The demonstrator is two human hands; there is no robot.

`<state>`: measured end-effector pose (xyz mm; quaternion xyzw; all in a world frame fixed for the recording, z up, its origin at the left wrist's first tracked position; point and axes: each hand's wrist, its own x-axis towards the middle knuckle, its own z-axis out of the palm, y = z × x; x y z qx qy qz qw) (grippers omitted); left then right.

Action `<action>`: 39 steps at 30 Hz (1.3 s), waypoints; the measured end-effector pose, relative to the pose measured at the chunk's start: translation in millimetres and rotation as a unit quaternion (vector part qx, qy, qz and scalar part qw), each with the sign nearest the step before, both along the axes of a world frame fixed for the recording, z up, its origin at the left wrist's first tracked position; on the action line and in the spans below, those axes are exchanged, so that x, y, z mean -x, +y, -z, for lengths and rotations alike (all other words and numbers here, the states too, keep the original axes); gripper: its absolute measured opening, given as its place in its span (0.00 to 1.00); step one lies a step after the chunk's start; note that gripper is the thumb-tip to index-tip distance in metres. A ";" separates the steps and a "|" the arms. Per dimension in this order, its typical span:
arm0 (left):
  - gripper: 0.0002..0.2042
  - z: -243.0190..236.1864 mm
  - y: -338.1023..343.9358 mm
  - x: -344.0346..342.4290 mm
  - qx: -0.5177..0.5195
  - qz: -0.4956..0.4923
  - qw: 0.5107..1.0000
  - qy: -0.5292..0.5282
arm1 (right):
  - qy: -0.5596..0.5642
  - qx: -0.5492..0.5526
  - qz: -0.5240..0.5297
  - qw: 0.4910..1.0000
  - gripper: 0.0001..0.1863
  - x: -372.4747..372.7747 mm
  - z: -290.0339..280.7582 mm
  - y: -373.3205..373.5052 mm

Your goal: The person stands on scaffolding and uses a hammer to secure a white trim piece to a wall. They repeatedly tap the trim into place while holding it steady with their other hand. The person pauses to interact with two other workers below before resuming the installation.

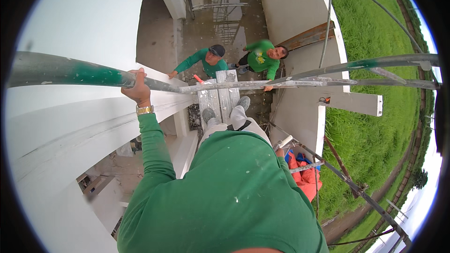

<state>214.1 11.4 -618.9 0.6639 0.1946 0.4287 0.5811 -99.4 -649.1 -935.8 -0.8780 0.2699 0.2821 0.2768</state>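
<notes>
My left hand [137, 90] is wrapped around a grey scaffold pipe [161, 85] with green paint on it, at the left beside the white wall. A metal-banded watch [145, 109] sits on that wrist. On the right, low beside my hip, my right hand [280, 152] is mostly hidden by my green sleeve and body; its visible part closes on a white cylindrical object [284, 141], whose exact kind I cannot make out. My feet stand on paint-spotted planks [227, 94], high above the floor. A small red-handled thing [198, 79] lies on the planks' far end.
Two people in green shirts, one in a cap [214, 58] and one bareheaded [267, 58], stand below beyond the planks. Scaffold tubes [356, 187] cross at the right. Orange-red cloth [307, 178] hangs near my right side. Past the low wall [300, 14] is grass [370, 28].
</notes>
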 end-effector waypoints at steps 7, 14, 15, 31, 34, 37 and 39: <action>0.06 1.9 -2.0 -0.8 0.018 -0.009 1.000 0.022 | 0.006 0.065 -0.025 0.998 0.16 -6.2 -5.6 9.0; 0.05 5.5 -0.5 -3.2 -0.017 -0.006 0.999 0.027 | 0.007 0.077 -0.011 0.997 0.16 -6.1 -18.8 19.8; 0.05 4.8 -0.7 -2.9 -0.017 -0.006 0.999 0.028 | 0.019 0.078 0.005 0.997 0.16 -5.9 -19.6 21.7; 0.05 7.6 1.8 -2.4 -0.015 0.005 1.000 0.015 | 0.029 0.070 0.027 0.997 0.17 -4.9 -19.1 24.0; 0.06 6.5 1.3 -2.7 -0.020 0.003 1.000 0.022 | 0.033 0.075 0.019 0.997 0.17 -5.5 -21.7 26.7; 0.06 3.4 -1.2 -3.6 -0.004 0.001 1.000 0.022 | 0.035 0.067 0.022 0.997 0.18 -5.6 -25.2 30.8; 0.06 3.5 -4.9 -5.5 0.001 0.008 1.000 0.019 | 0.031 0.079 0.029 0.996 0.18 -6.1 -28.6 36.7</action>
